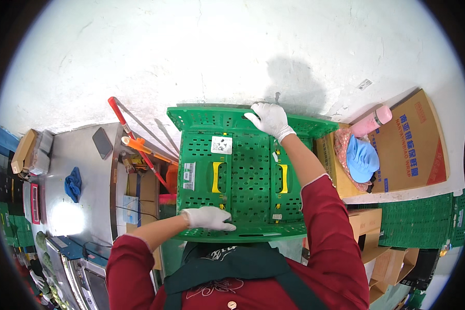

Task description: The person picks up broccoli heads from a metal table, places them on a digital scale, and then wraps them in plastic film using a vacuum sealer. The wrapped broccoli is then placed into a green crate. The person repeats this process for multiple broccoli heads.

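A green folding plastic crate [250, 174] lies before me, its two end walls with yellow handles folded flat and its two long walls raised. My right hand [270, 119], in a white glove, grips the top edge of the far long wall [207, 118], thumb on the inner side. My left hand [211, 219], gloved too, rests over the near left part of the crate by the near long wall [255, 233], fingers loosely spread; it seems to hold nothing. White labels with writing are stuck on the folded panels.
Left stands a steel table [89, 162] with a phone [102, 143] and a blue cloth [73, 184]. Red and orange poles [118, 110] lean on the wall. To the right are a pink bottle [372, 121], a blue cap [362, 159], cardboard boxes [414, 143] and stacked green crates [414, 221].
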### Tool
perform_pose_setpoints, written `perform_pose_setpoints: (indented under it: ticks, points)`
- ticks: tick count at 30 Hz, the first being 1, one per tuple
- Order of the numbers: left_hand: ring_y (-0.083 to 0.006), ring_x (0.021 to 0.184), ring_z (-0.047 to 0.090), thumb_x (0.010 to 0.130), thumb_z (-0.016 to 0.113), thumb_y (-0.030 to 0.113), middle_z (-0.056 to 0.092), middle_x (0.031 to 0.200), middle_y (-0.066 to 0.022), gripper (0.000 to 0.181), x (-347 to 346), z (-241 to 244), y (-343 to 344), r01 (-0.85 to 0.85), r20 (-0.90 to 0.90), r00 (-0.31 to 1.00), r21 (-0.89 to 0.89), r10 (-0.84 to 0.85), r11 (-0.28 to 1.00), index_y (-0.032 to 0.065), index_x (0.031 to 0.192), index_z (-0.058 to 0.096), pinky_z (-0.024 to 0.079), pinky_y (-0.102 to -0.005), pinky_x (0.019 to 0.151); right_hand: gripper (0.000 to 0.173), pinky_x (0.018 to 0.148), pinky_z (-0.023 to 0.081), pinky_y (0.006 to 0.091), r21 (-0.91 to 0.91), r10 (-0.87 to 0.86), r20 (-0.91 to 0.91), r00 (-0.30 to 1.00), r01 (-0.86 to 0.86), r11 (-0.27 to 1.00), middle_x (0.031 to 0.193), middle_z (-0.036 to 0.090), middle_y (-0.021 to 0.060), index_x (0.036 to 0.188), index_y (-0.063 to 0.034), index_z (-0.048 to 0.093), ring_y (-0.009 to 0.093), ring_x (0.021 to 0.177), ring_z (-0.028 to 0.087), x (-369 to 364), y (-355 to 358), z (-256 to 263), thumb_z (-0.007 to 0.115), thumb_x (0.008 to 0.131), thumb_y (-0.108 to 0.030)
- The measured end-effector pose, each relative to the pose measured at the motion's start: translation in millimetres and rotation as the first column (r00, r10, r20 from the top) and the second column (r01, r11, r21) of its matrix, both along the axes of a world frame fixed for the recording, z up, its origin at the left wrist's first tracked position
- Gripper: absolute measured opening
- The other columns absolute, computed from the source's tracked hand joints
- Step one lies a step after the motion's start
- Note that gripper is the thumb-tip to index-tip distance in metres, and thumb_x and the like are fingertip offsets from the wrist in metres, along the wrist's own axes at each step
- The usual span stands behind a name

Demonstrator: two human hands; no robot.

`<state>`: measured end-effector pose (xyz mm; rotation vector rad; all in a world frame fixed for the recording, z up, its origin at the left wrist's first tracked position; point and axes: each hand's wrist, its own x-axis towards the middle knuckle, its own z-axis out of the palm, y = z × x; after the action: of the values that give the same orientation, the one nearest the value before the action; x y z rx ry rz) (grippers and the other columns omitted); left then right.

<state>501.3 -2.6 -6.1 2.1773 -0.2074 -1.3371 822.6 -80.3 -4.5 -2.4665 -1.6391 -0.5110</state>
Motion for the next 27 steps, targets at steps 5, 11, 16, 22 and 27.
perform_pose_setpoints:
  ticks: [5,11,16,22,27]
  points:
    - [-0.0295,0.13,0.049,0.083,0.071,0.048,0.052,0.138,-0.0106,0.071,3,-92,-11,0.391,0.664,0.544,0.34,-0.513,0.855,0.0105,0.14,0.049,0.042,-0.0479,0.104,0.043,0.056,0.052,0.0388,0.081,0.031,-0.036,0.999,-0.028,0.996,0.07,0.064,0.0088,0.083,-0.0094,0.064,0.026,0.063,0.065,2,-2,2,0.057,0.093,-0.051]
    - [-0.0302,0.12,0.053,0.086,0.066,0.045,0.062,0.11,-0.0114,0.04,0,-92,-4,0.381,0.737,0.525,0.245,-0.426,0.892,0.0083,0.102,0.068,0.028,-0.0471,0.116,0.045,0.056,0.051,0.0397,0.042,-0.008,-0.027,1.0,0.009,0.999,0.07,0.064,0.01,0.081,-0.0085,0.063,0.028,0.064,0.064,-2,-2,1,0.056,0.093,-0.052]
    - [-0.0284,0.07,0.063,0.089,0.06,0.041,0.057,0.065,-0.0058,0.034,-12,19,30,0.251,0.585,0.681,0.377,-0.44,0.891,0.0102,0.078,0.068,0.048,-0.0424,0.073,0.046,0.058,0.051,0.0401,0.045,0.002,-0.043,0.999,-0.001,0.999,0.072,0.064,0.0108,0.079,-0.0078,0.063,0.028,0.065,0.064,3,-2,2,0.056,0.093,-0.051]
    - [-0.0245,0.07,0.06,0.085,0.066,0.029,0.054,0.068,-0.006,0.022,-73,38,107,-0.107,0.804,0.515,0.404,-0.297,0.909,0.0105,0.074,0.062,0.044,-0.0379,0.067,0.039,0.081,0.052,0.0424,0.037,0.006,-0.109,0.994,-0.002,0.999,0.094,0.068,0.0123,0.097,-0.0054,0.068,0.029,0.09,0.066,0,-3,11,0.061,0.091,-0.043]
    - [-0.0283,0.084,0.061,0.077,0.07,0.009,0.058,0.09,-0.0081,0.022,-80,27,100,-0.341,0.928,0.371,0.169,-0.033,0.925,0.0083,0.097,0.064,0.048,-0.0408,0.079,0.05,0.11,0.037,0.0522,-0.066,0.35,0.022,0.937,-0.348,0.935,0.134,0.056,0.0171,0.132,-0.0044,0.054,0.034,0.125,0.053,-82,-54,-28,0.064,0.089,-0.027]
